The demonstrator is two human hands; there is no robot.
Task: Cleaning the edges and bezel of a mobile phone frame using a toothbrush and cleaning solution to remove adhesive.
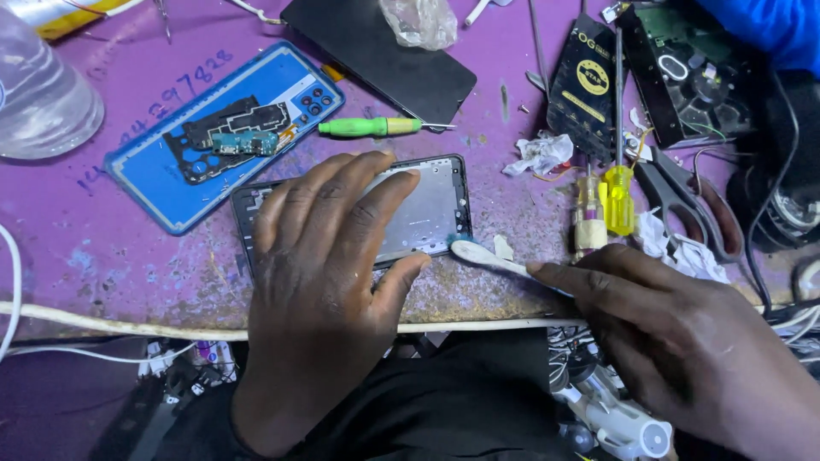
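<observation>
Pinched between the fingers of the person's right hand [683, 341] is a white toothbrush [491, 258], held low and nearly flat, its bristled head touching the lower right corner of a phone frame [427, 213]. That hand is closed around the brush handle, with the forefinger stretched along it. The left hand [329, 273] lies palm down and spread wide on top of the phone frame, fingers open and pressing it to the table, the thumb hooked along its near edge. Nothing is gripped in that hand; it only bears down.

The frame is a dark rectangle with a pale metal inner plate, lying flat near the front edge of a worn purple table [102, 248]. Just behind it, touching nothing, rests a green-handled screwdriver [371, 127]. To the left of that lies a blue phone back cover [171, 171], inner side up, with small dark circuit parts sitting in it. Farther back is a black phone screen [384, 51], face down, with a clear plastic bag [418, 21] on it.

To the right of the frame stand two yellow-handled screwdrivers [619, 201], side by side, beside a crumpled white tissue [540, 154]. Near them lie scissors [692, 205] with dark handles. A clear plastic bottle [38, 94] sits at the far left. A white cable [128, 329] runs along the table's front edge.
</observation>
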